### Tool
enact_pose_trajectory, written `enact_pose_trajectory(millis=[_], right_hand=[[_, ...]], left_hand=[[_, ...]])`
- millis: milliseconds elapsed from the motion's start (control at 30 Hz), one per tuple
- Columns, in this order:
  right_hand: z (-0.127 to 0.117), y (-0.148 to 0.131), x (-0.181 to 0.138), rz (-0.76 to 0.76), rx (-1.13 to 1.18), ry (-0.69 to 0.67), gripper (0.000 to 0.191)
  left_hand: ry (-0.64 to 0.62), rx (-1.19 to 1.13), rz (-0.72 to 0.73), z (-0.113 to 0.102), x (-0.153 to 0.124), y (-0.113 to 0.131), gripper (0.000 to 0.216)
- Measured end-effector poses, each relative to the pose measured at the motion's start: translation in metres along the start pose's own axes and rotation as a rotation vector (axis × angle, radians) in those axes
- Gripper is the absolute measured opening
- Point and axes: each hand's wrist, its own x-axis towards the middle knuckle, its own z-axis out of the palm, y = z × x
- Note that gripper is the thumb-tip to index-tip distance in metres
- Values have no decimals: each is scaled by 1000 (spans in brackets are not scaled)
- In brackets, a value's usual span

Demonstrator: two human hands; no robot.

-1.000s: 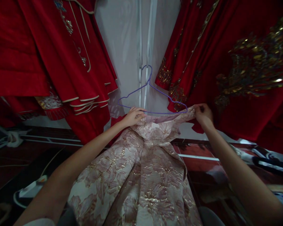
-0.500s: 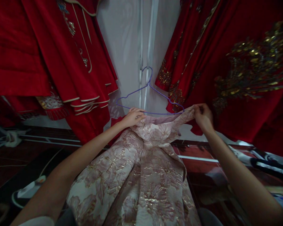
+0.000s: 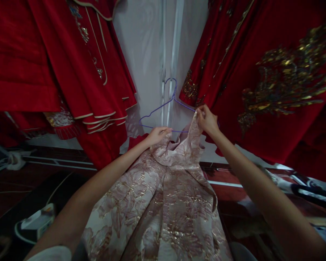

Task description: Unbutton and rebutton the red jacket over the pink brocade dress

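Note:
A pale pink and gold brocade dress (image 3: 184,188) with a floral pattern spreads below my hands towards me. My right hand (image 3: 208,119) pinches the dress's right shoulder strap and holds it up against the right arm of a purple wire hanger (image 3: 159,107). My left hand (image 3: 159,136) is closed on the left side of the bodice, just under the hanger's bottom bar. The hanger's hook shows in front of a white upright rail (image 3: 163,65). Where the hanger's right end sits is hidden behind my right hand and the strap.
Red garments with pale piping (image 3: 92,90) hang at the left. More red garments with gold sequins (image 3: 282,79) hang at the right, close to my right hand. A white box-like device (image 3: 38,217) with a cable lies at lower left. A white bar (image 3: 225,183) runs low behind the dress.
My right hand has moved left and up, bringing the strap from beyond the hanger's right end onto its right arm. My left hand stays at the bodice, nearly in place.

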Motion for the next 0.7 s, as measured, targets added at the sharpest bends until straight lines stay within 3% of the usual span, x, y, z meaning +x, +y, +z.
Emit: enact_pose_trajectory(millis=[67,167,333,533,700], right_hand=[[-3,4,-3,8,44,-39,31],[-14,11,-5,9,97,-83,33],[-25,11,-4,-15,89,-69,31],[-22,11,-3,-19,103,-71,32],[-22,11,-4,-25,103,-70,34]], left_hand=[[54,40,23,-20,0,-3,44],[253,206,47,-63,-3,-16,44],[456,408,-103,-121,-28,-58,42],[465,344,-347,-130,-51,-111,47],[478,263,-376,-128,-49,-117,45]])
